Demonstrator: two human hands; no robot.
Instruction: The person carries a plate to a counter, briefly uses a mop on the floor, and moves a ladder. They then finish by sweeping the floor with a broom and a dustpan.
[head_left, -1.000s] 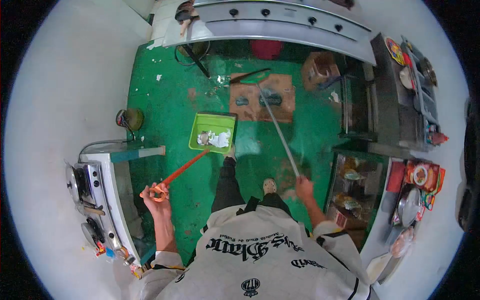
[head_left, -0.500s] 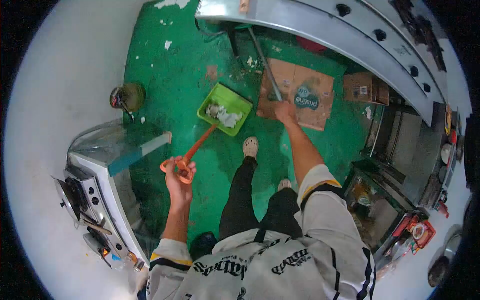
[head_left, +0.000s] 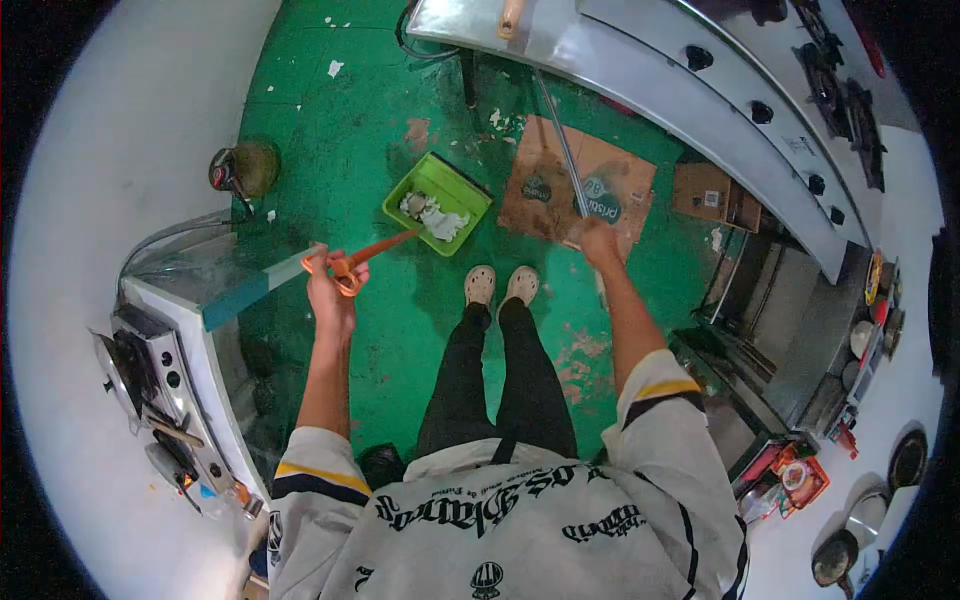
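Note:
My left hand (head_left: 332, 285) is closed round the orange handle (head_left: 385, 246) of a green dustpan (head_left: 398, 192). White scraps and a greyish clump of debris (head_left: 435, 215) lie in the pan, which rests on the floor. My right hand (head_left: 599, 242) grips the grey metal stick of a broom (head_left: 563, 140). That stick slants forward over a flattened cardboard sheet (head_left: 628, 165), and its far end is hidden under the steel counter.
A steel stove counter (head_left: 640, 55) with black knobs spans the front right. An open cardboard box (head_left: 700, 190) sits beneath it. A round container (head_left: 258, 170) stands by the left wall, near a glass-sided cabinet (head_left: 165, 290). White flakes (head_left: 335, 68) dot the green floor.
My feet have come together side by side. The view has shifted. The broom's far end, partly visible as a green edge before, is now out of sight under the counter.

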